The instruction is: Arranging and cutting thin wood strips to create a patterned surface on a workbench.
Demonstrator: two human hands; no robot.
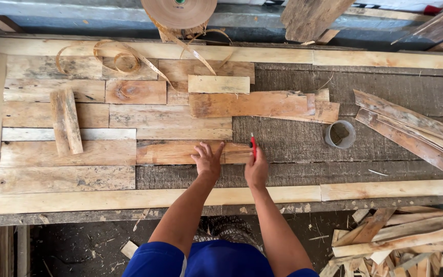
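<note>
At the far left of the bench one short loose board [66, 122] lies across the fitted planks, with curled tape strips [114, 59] above it. Toward the middle, the left hand [207, 159], fingers spread apart, presses flat on the reddish plank [180, 152] in the fifth row. Just beside it the right hand [256, 169] is clamped on one red pencil [253, 145] at that plank's end. One small round tin [340, 134] stands further right, then a stack of thin offcuts [411, 131]; bare dark board lies open between, framed by two long pale rails [144, 199]
</note>
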